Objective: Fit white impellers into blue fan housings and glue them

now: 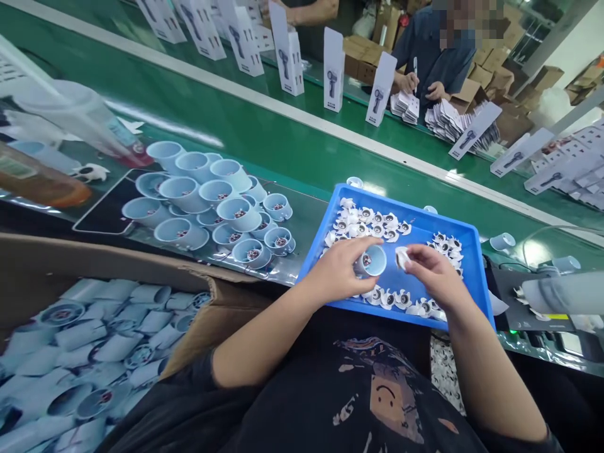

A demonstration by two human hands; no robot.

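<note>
My left hand [337, 270] is closed around a light blue plastic fan housing [376, 261], its open round end facing right and a small reddish part showing inside. Between the fingertips of my right hand [436, 274] is a small white fan blade [402, 258], held just to the right of the housing and apart from it. Both hands are over a blue tray [476, 251]. Loose white fan blades [377, 220] lie in groups along the tray's far, right and near sides.
Left of the tray, light blue housings [219, 189] stand stacked on the table. A cardboard box [202, 321] at lower left holds more housings. Printed white boxes [333, 72] line the green conveyor [292, 129]. Across it, a co-worker [434, 56] holds a pen over flat cartons.
</note>
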